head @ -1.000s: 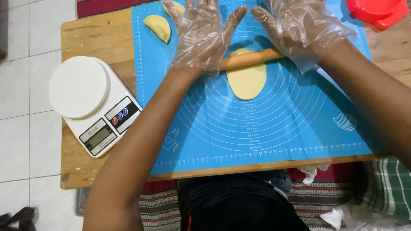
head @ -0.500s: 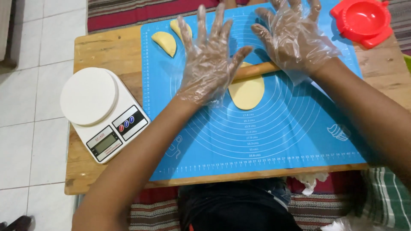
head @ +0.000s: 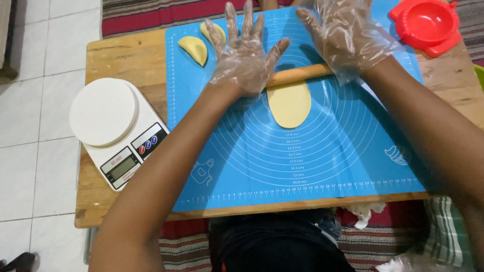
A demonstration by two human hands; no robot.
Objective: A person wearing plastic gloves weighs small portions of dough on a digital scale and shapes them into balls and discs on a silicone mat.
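Both hands wear clear plastic gloves and lie flat, fingers spread, on a wooden rolling pin (head: 297, 74). My left hand (head: 244, 55) presses its left end, my right hand (head: 345, 35) its right end. The pin lies across the far edge of an oval sheet of yellow dough (head: 289, 105) in the middle of a blue silicone baking mat (head: 302, 161). Two folded, half-moon dough pieces (head: 194, 48) rest at the mat's far left corner, one partly behind my left fingers.
The mat covers a low wooden table (head: 126, 55). A white kitchen scale (head: 118, 128) stands at the left. A red plastic dumpling press (head: 426, 25) sits at the far right corner. White floor tiles lie left; striped cloth lies below the table.
The rolling pin and both hands have moved away from me over the dough, which now shows longer in front of the pin. The camera view has shifted slightly.
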